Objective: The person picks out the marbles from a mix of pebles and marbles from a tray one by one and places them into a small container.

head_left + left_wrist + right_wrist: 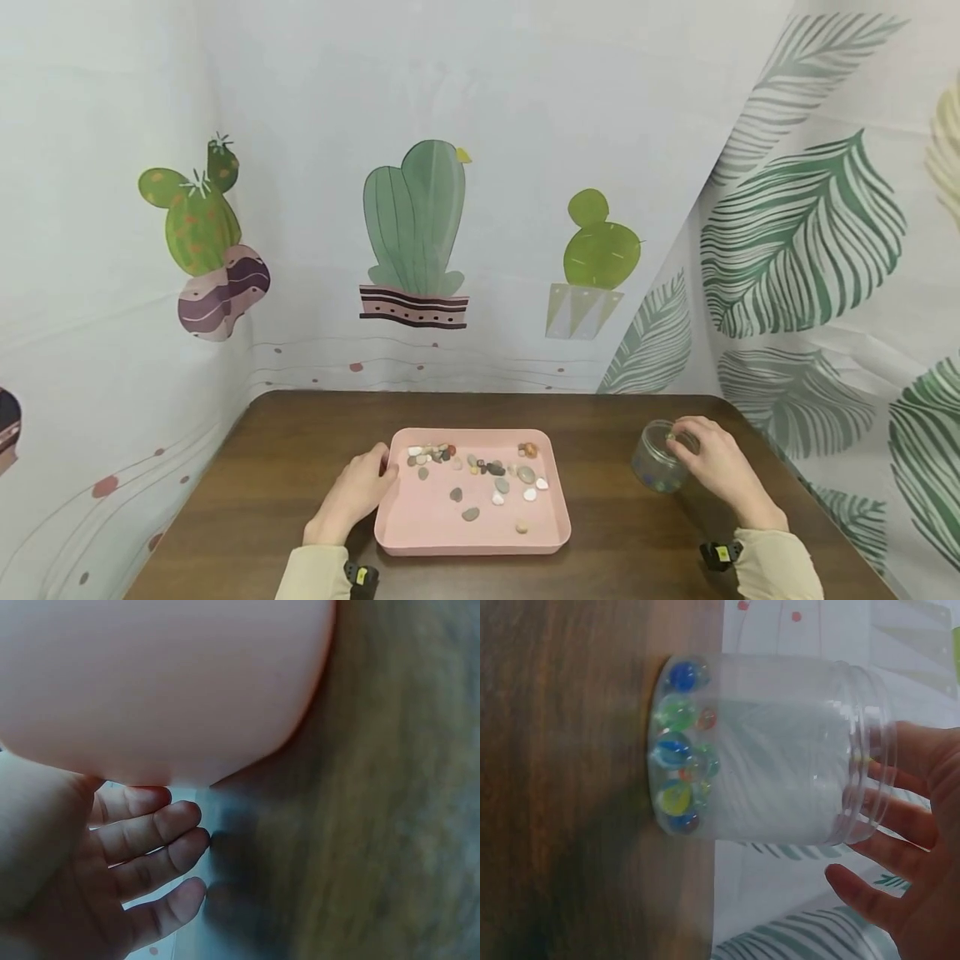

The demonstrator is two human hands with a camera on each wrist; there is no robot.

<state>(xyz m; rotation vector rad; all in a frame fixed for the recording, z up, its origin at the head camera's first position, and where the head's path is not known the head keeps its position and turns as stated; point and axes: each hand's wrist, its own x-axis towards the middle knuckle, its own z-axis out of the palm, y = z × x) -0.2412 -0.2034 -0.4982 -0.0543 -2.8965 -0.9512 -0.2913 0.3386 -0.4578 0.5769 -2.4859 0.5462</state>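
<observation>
My left hand [352,492] is at the left side of a pink tray [427,533], its thumb over the rim and its fingers outside the wall. The left wrist view shows those fingers spread under the tray's edge. Inside the tray lie several pebbles [470,514] in grey, white and brown. To the right, my right hand [716,467] is over the mouth of a clear jar [780,750]. Its thumb and fingertips pinch a small yellow-green marble [671,436], partly hidden by the fingers. Several glass marbles [676,754], blue, green and yellow, lie on the jar's bottom.
Both things stand on a dark brown wooden table [600,567]. A stretch of table separates tray and jar. Behind and at the sides hangs a white cloth [510,250] printed with cacti and leaves, close to the table's edge.
</observation>
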